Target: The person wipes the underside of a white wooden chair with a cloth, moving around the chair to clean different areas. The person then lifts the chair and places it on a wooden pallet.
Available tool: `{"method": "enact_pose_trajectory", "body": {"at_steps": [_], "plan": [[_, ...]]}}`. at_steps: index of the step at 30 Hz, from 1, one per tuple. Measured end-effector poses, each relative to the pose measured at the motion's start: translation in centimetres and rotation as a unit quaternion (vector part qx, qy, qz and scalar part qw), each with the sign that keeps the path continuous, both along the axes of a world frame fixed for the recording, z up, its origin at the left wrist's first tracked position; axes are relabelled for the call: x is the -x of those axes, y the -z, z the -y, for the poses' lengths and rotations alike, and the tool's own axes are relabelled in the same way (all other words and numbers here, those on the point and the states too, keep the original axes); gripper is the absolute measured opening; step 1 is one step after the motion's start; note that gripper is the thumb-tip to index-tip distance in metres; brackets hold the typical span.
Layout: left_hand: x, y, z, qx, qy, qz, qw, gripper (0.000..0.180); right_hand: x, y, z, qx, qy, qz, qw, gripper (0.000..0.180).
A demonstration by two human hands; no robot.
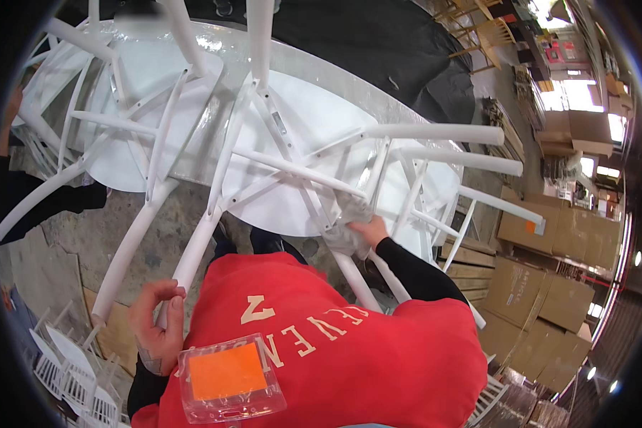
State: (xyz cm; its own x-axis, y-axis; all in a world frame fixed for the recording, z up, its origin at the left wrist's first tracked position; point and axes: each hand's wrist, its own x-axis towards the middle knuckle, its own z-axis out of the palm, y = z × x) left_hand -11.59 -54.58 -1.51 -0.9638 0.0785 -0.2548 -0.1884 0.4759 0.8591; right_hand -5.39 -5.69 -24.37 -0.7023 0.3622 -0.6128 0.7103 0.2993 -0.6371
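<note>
Several upturned chairs [303, 103] crowd a plastic-covered table [310, 68], cartons [581, 239] stacked beyond; left fingers [157, 291] hold a leg [195, 257], right fingers [364, 227] cloth [353, 210].

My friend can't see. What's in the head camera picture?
A person in a red shirt holds a pale cloth against an upside-down white chair with the right hand; the left hand is at one of its legs. More upturned white chairs are alongside, and brown boxes are stacked at the right.

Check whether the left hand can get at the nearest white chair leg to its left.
Probably yes: the left hand appears close to that white chair leg, and nothing visible blocks the gap between them, though depth is hard to judge.
</note>
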Motion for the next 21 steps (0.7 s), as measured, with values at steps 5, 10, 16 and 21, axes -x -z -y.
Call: {"method": "enact_pose_trajectory", "body": {"at_steps": [5,10,16,21], "plan": [[-0.2,-0.7,0.4,0.019,0.004,0.029,0.999,0.017,6.0,-0.4,-6.4,0.041,-0.059,-0.043,0.996,0.046],[0.2,-0.7,-0.4,0.046,0.01,0.046,0.998,0.017,12.9,-2.6,-4.0,-0.188,-0.037,-0.231,0.954,0.053],[-0.3,0.0,-0.1,0.048,0.017,0.018,0.999,0.016,15.0,-0.5,4.5,-0.199,-0.293,-0.105,0.929,0.061],[-0.1,0.4,0.1,0.046,0.012,0.008,0.999,0.017,27.3,-0.6,6.1,-0.158,-0.249,-0.347,0.89,0.058]]}}
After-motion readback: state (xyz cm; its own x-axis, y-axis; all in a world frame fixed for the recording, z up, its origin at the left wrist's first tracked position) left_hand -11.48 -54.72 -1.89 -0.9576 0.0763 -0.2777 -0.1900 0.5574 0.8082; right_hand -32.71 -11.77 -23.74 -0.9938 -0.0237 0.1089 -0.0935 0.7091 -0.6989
